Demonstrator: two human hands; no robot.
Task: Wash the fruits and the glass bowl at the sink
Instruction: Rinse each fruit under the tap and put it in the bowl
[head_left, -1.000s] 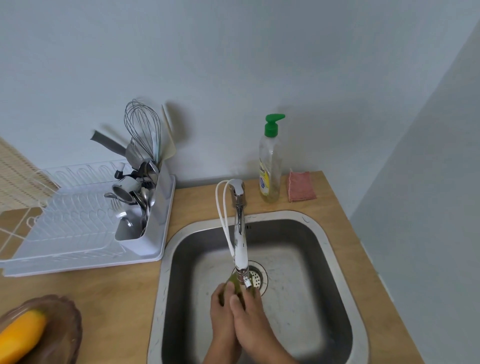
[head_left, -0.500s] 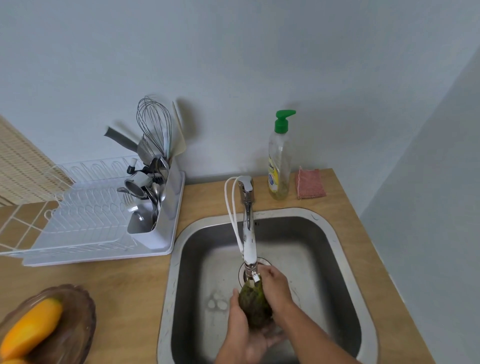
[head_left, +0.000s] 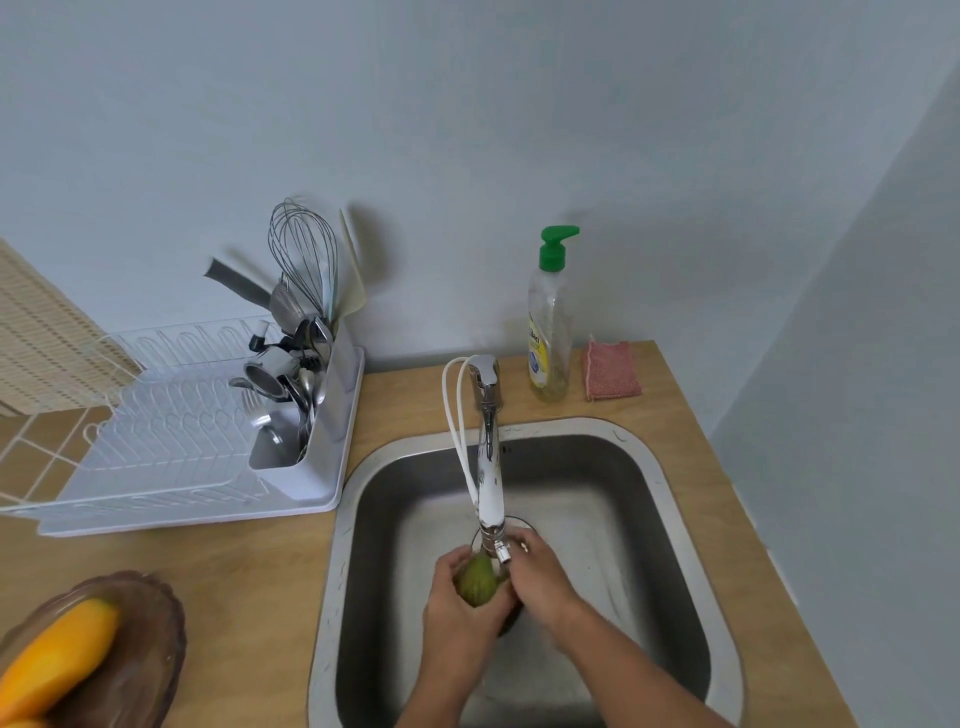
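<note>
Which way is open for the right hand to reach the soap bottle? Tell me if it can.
Probably yes. The right hand is busy on the green fruit under the faucet, but once it lets go, the soap bottle stands on the counter behind the sink, right of the faucet, with nothing between.

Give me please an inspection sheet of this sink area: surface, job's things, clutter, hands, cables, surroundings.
Surface: wooden counter around a steel sink.
Job's things: green fruit held under the tap; brown glass bowl on the counter at left, with a yellow fruit in it.
Clutter: soap bottle, pink sponge, dish rack with utensils.
Hands: left hand and right hand both hold the green fruit.
Cables: white hose looped beside the tap.
Surroundings: pale walls; woven blind at far left.
</note>
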